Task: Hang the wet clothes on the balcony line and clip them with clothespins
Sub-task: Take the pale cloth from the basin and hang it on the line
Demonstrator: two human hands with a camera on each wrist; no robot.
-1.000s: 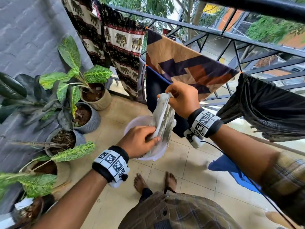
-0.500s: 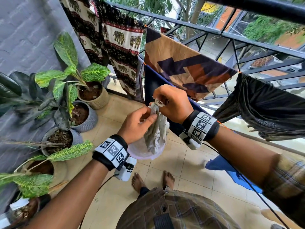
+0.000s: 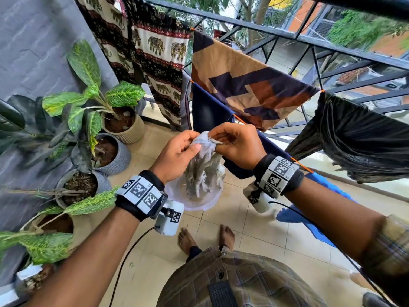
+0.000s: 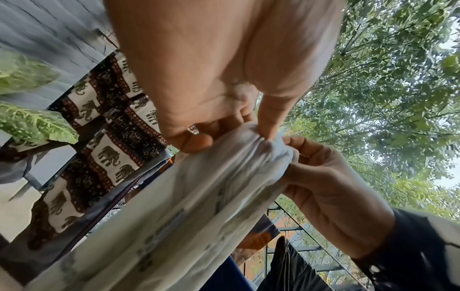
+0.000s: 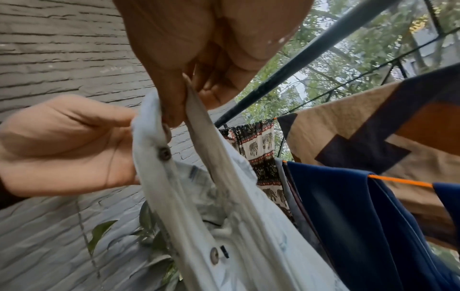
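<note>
Both hands are up at chest height, working the top of a pale wet shirt (image 3: 204, 165); the left hand (image 3: 177, 155) pinches one bunched edge, the right hand (image 3: 238, 141) pinches the other beside it — each grip is closed narrow on cloth, nothing else in them. Still twisted, that shirt dangles over the white basin (image 3: 194, 201) on the floor, not yet on the orange line (image 3: 240, 119).

Risk from here, as I judge it: the pinches are small and the cloth is heavy with water; a slip drops it on the tiles; a shirt hung unopened would bunch, and a button (image 5: 164, 152) placket could snag.

Room is tight; the near line already carries a navy cloth (image 3: 208, 109), the far one a brown patterned sheet (image 3: 241, 78) and a black garment (image 3: 358, 138); bare line shows just past the right wrist; potted plants (image 3: 93, 111) crowd the left wall — no clothespin visible.
</note>
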